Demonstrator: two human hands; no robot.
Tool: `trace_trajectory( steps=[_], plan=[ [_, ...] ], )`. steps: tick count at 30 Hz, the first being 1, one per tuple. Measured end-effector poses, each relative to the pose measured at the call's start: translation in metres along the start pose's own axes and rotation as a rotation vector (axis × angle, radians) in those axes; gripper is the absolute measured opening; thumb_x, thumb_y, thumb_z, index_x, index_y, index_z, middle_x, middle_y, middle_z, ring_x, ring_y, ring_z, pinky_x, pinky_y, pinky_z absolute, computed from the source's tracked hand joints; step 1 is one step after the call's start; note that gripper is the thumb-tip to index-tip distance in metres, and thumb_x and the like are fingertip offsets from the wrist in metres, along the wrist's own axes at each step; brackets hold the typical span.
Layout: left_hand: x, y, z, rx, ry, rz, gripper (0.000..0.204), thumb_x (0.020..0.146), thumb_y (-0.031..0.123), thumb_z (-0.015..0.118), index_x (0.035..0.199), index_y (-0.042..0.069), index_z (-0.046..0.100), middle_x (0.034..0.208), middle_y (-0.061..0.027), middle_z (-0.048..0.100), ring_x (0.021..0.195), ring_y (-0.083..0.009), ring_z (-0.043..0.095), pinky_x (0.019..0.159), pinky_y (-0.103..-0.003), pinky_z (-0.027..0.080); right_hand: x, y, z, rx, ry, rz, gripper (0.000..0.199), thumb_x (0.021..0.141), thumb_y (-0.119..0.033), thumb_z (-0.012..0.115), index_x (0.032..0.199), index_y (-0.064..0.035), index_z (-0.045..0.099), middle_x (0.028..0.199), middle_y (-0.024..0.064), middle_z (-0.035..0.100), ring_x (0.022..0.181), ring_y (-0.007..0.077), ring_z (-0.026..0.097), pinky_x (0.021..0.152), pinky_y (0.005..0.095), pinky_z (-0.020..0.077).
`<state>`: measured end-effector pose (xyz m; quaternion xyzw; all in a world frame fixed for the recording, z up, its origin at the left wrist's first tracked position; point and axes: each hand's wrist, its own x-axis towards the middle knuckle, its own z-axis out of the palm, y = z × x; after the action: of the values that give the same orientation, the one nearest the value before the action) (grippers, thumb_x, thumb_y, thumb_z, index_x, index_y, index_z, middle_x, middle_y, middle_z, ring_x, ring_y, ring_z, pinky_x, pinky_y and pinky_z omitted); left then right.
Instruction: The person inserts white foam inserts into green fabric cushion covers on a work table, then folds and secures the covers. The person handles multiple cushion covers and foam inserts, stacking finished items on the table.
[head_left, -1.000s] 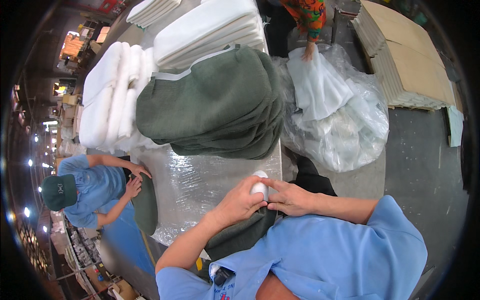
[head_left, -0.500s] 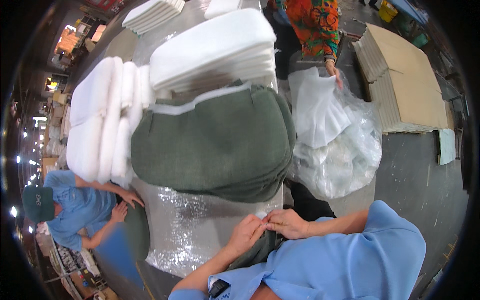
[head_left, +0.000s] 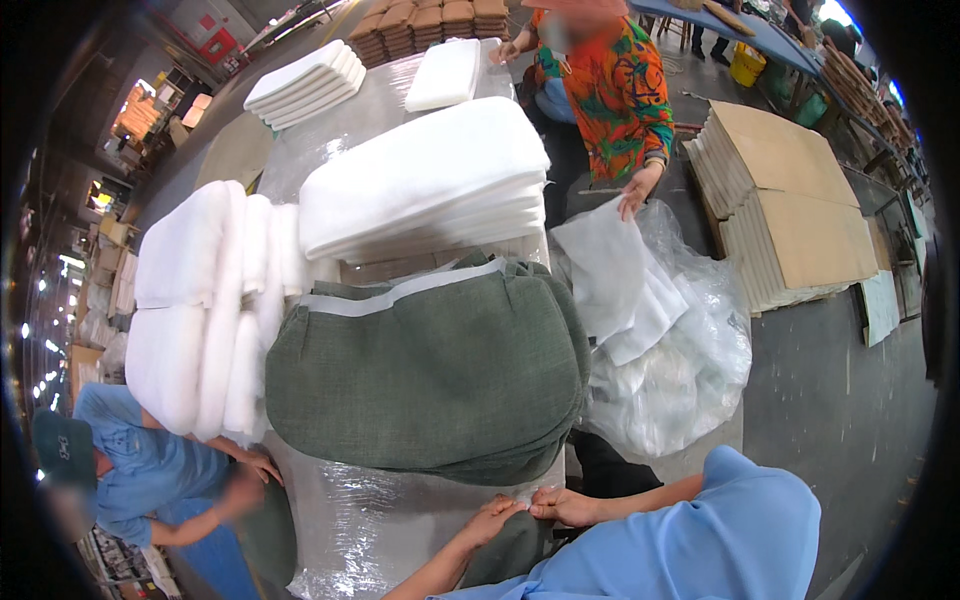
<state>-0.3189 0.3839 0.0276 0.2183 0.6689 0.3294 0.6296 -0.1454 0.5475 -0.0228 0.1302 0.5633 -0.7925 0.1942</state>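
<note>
At the table's near edge, my left hand (head_left: 496, 516) and my right hand (head_left: 566, 506) are close together, thumbs and fingers pinched. Both grip the edge of a dark green fabric cover (head_left: 512, 548), which hangs below them near my body. A small bit of white shows between the fingertips; its details are too small to make out. Just beyond my hands lies a stack of similar green fabric covers (head_left: 425, 375), the top one with a white strip along its far edge.
White foam pads (head_left: 425, 175) are piled behind the covers, with folded white padding (head_left: 175, 300) on the left. A blue-shirted co-worker (head_left: 165, 460) works at left. Another person (head_left: 610, 100) holds a white sheet (head_left: 605, 260) over a clear plastic bag (head_left: 690, 370). Stacked cardboard (head_left: 800, 200) stands right.
The view has tilted up, so the table and my hands sit lower. The person across has lifted and shifted the white sheet. My hands keep their pinch on the green cover.
</note>
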Motion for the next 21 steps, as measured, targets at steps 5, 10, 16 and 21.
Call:
trace_trajectory(
  steps=[5,10,16,21],
  plan=[
    [0.007,-0.005,0.007,0.108,-0.021,-0.072,0.038,0.109,0.036,0.061,0.113,0.000,0.074,0.112,-0.0097,0.067,0.110,-0.0204,0.062,0.099,-0.033,0.046,-0.007,0.006,0.004,0.011,-0.009,0.113,0.040,0.112,-0.041,0.057,0.100,-0.0041,0.069,0.085,-0.0003,0.057,0.080,0.0137,0.056,0.074,0.0321,0.0493],
    [-0.004,0.017,0.025,0.288,-0.032,0.081,0.041,0.107,0.037,0.063,0.099,-0.002,0.071,0.103,-0.0130,0.063,0.105,-0.0237,0.061,0.095,-0.035,0.046,-0.048,-0.011,0.023,0.096,0.125,0.216,0.038,0.113,-0.039,0.056,0.098,-0.0068,0.068,0.074,-0.0024,0.054,0.069,0.0091,0.051,0.062,0.0296,0.0450],
    [0.009,0.026,0.037,0.338,-0.034,0.114,0.047,0.105,0.044,0.064,0.103,-0.002,0.073,0.104,-0.0155,0.065,0.105,-0.0263,0.061,0.095,-0.036,0.047,-0.069,-0.001,0.033,0.288,0.293,0.132,0.038,0.113,-0.037,0.057,0.095,-0.0054,0.067,0.076,-0.0036,0.057,0.069,0.0083,0.050,0.064,0.0277,0.0444],
    [0.015,0.029,0.039,0.338,-0.107,0.100,0.051,0.105,0.048,0.064,0.106,-0.002,0.075,0.111,-0.0174,0.068,0.104,-0.0260,0.063,0.090,-0.038,0.049,-0.079,0.002,0.043,0.339,0.384,0.093,0.033,0.112,-0.034,0.059,0.097,-0.0056,0.067,0.080,-0.0021,0.060,0.071,0.0092,0.055,0.066,0.0281,0.0475]
  ],
)
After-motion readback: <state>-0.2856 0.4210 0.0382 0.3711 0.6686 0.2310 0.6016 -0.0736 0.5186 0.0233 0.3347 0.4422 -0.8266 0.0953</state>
